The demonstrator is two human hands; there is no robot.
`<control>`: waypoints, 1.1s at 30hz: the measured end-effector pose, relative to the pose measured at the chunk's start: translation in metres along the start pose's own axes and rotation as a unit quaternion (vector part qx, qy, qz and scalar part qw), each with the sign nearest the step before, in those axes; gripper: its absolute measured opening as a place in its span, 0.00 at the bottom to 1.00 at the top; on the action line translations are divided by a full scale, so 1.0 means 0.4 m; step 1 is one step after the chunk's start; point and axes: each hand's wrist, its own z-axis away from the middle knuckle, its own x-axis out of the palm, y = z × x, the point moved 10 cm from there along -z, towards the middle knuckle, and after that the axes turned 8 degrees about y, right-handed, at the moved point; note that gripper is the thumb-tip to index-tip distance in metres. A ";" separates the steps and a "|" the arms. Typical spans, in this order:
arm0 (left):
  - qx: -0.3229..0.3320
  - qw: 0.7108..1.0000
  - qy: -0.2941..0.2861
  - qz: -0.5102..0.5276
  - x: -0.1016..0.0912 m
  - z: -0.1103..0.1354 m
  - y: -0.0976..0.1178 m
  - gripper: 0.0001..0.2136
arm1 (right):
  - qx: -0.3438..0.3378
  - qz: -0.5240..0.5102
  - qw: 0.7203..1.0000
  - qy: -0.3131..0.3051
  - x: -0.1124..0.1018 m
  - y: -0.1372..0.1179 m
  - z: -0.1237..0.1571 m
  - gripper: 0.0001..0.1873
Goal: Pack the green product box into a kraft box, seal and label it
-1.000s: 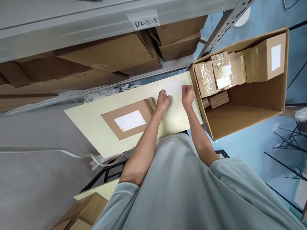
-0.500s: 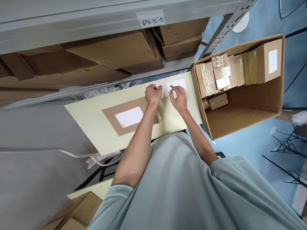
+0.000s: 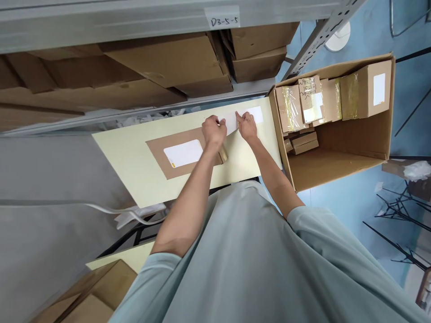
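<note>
My left hand (image 3: 213, 131) and my right hand (image 3: 247, 126) both pinch a white label strip (image 3: 232, 121) lifted off the pale yellow table (image 3: 134, 157). Another white label (image 3: 256, 114) lies flat on the table just right of my right hand. A flat brown parcel (image 3: 161, 159) with a white label (image 3: 183, 153) on top lies on the table left of my left hand. A small brown object (image 3: 222, 154) sits under my left wrist.
A large open cardboard box (image 3: 340, 148) holding several taped small parcels (image 3: 311, 98) stands right of the table. Metal shelving (image 3: 134, 18) with brown cartons (image 3: 161, 67) runs behind the table. More cartons (image 3: 90, 300) sit at lower left. Black stand legs (image 3: 400, 211) are on the blue floor.
Both hands moved left along the table and lifted the white strip between them; my right hand closed in toward my left. The view shifted slightly.
</note>
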 end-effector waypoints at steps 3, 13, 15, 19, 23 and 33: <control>0.013 1.000 0.009 0.022 -0.082 0.044 0.005 0.14 | 0.007 -0.004 1.000 -0.004 -0.036 -0.015 0.000 0.33; 0.084 0.959 -0.111 0.245 -0.322 0.261 -0.079 0.29 | -0.105 -0.352 0.911 -0.186 -0.300 -0.273 0.253 0.41; 0.064 0.953 -0.096 0.280 -0.351 0.278 -0.080 0.30 | -0.117 -0.296 0.916 -0.245 -0.323 -0.334 0.346 0.38; 0.021 0.903 -0.070 0.424 -0.408 0.338 -0.067 0.36 | -0.086 -0.309 0.934 -0.160 -0.404 -0.428 0.421 0.39; 0.024 0.853 -0.105 0.511 -0.423 0.457 -0.049 0.31 | -0.069 -0.348 0.934 0.036 -0.502 -0.474 0.449 0.39; 0.014 0.863 -0.009 0.505 -0.463 0.558 -0.067 0.18 | -0.098 -0.310 0.941 0.097 -0.552 -0.512 0.495 0.34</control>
